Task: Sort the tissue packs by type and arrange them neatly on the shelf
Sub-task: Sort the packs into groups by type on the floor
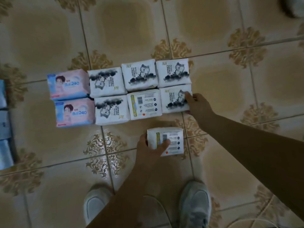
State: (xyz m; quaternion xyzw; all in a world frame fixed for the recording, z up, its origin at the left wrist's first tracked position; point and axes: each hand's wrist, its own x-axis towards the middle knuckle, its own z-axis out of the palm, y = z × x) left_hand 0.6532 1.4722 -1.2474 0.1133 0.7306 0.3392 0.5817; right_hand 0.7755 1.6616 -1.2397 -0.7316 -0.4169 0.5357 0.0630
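Tissue packs lie in two rows on the tiled floor. Two pink packs marked 240 [68, 84] sit at the left, one behind the other. To their right are several white packs with an ink-painted animal [139, 74]; one of them lies barcode side up [145, 104]. My right hand [197, 104] grips the right edge of the front-right white pack [174, 101]. My left hand [151, 145] holds a separate white pack, barcode side up [171, 139], nearer to me than the rows.
Light blue packs [4, 129] show at the left edge of the view, cut off. My two grey-white shoes [195, 204] stand on the floor below the hands. A dark blurred object [294, 7] sits at the top right corner.
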